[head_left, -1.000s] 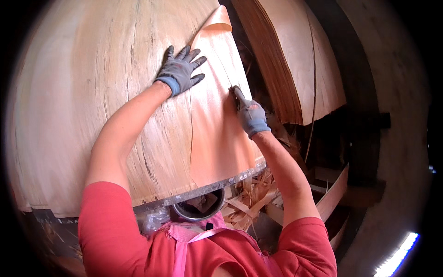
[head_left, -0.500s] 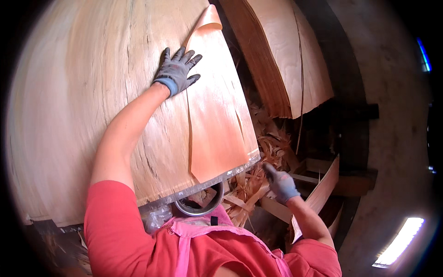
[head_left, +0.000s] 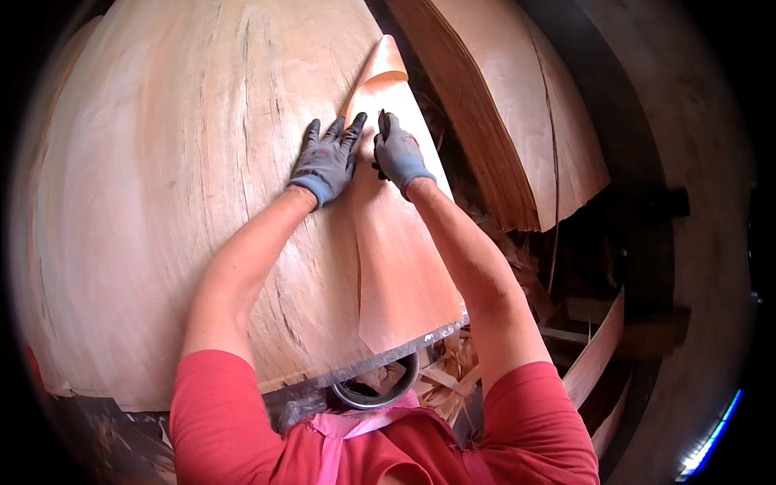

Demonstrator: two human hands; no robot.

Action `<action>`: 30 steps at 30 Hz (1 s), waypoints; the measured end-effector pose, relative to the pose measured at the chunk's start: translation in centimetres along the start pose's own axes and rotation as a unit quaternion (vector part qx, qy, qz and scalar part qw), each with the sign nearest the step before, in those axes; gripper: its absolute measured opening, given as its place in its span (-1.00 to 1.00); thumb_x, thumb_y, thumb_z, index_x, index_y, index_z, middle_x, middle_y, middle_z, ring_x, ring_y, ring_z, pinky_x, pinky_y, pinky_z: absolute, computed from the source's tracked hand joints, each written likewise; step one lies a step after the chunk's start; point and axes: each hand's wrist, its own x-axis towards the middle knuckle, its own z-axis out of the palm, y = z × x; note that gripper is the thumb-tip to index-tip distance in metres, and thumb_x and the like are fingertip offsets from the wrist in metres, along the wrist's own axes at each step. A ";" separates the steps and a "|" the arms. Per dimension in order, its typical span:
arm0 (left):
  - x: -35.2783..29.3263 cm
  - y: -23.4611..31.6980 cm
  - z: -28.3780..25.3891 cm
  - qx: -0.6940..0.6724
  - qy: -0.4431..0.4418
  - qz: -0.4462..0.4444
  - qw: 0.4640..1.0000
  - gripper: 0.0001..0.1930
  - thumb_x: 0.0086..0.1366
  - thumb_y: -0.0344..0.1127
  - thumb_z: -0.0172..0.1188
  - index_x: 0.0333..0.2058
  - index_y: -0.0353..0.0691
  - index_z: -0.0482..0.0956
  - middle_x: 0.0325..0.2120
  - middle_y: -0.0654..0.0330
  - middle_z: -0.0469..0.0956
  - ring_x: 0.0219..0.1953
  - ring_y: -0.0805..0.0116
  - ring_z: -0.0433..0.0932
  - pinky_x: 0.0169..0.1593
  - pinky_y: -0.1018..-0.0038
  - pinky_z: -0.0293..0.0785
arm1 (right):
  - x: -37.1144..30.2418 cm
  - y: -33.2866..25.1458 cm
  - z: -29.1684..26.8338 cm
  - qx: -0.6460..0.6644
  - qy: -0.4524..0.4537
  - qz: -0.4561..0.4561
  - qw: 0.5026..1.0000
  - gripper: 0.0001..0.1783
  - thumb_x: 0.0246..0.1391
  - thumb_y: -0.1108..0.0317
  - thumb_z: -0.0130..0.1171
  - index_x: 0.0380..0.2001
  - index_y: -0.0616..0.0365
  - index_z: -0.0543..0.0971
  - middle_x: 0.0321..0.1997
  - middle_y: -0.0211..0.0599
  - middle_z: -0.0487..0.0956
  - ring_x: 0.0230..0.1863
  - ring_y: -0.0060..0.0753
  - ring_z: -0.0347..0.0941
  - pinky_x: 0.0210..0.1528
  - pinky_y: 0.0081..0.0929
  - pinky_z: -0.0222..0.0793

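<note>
A broad pale wood veneer sheet with dark grain cracks lies in front of me. Along its right side runs a narrower, orange-tinted veneer strip, whose far end curls over into a cone. My left hand, in a grey glove with a blue cuff, presses flat with fingers spread beside the strip's left edge. Just to its right, my right hand, gloved alike, is over the strip with its fingers drawn together. Whatever it grips is too small and dark to make out.
A thick stack of veneer sheets stands to the right, past a dark gap. Torn wood scraps lie below the near edge, beside a round metal-rimmed container. A wooden frame is at the lower right.
My right hand has come up from beside the scraps onto the strip, next to my left hand. Its fingers are now together. The left hand stays flat on the veneer.
</note>
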 end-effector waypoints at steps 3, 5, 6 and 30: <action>-0.1 -0.2 -0.3 -0.009 -0.013 -0.024 1.000 -0.30 0.34 -0.18 -0.12 0.40 0.00 -0.14 0.23 0.04 0.32 0.33 0.13 0.21 0.38 -0.02 -0.15 | 2.2 -0.7 0.6 -0.061 -0.014 0.015 0.998 -0.48 0.18 0.24 -0.16 0.20 0.12 0.24 -0.34 0.12 0.62 -0.38 0.00 0.62 -0.25 -0.14 0.47; -0.2 -0.2 -0.4 -0.024 -0.010 -0.025 0.999 -0.27 0.32 -0.16 -0.09 0.41 -0.03 -0.16 0.20 -0.01 0.35 0.33 0.12 0.21 0.38 -0.02 -0.16 | 3.3 -0.2 1.1 -0.095 -0.008 0.002 0.995 -0.49 0.19 0.22 -0.15 0.19 0.12 0.25 -0.29 0.13 0.62 -0.31 0.00 0.61 -0.19 -0.13 0.46; -0.2 -0.1 -0.4 -0.034 -0.014 -0.026 0.999 -0.27 0.32 -0.17 -0.09 0.41 -0.04 -0.16 0.20 -0.02 0.35 0.33 0.11 0.21 0.38 -0.02 -0.17 | 3.8 0.1 1.3 -0.112 -0.005 -0.004 0.994 -0.50 0.19 0.21 -0.15 0.19 0.11 0.25 -0.27 0.13 0.62 -0.27 0.01 0.61 -0.16 -0.13 0.46; -0.1 -0.7 0.6 0.131 -0.015 0.020 0.991 -0.45 0.34 0.07 -0.03 0.28 0.19 0.26 0.33 0.35 0.21 0.37 0.26 0.13 0.37 -0.03 -0.11 | -9.9 -2.3 3.4 -0.264 -0.088 -0.010 0.960 -0.42 0.17 0.34 -0.18 0.27 0.22 0.14 -0.22 0.23 0.59 -0.18 0.18 0.57 -0.16 -0.03 0.47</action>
